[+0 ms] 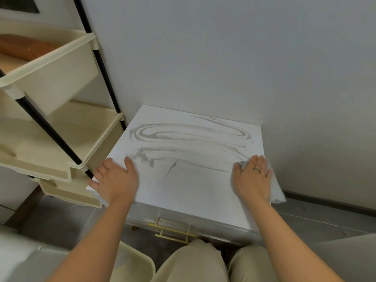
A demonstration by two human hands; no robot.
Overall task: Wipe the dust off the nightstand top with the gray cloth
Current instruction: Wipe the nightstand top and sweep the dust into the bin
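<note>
i record forearms (97, 231) bare, a dark ring (256, 169) on the right hand (252, 178), beige trousers (193, 263) over both knees.

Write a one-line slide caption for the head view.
The right hand presses the gray cloth on the nightstand top, left hand rests on its edge, dust streaks ahead.

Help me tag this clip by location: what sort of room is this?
Probably a bedroom in a home: a white nightstand with gold drawer handles stands against the wall, beside a cream plastic storage rack.
</note>
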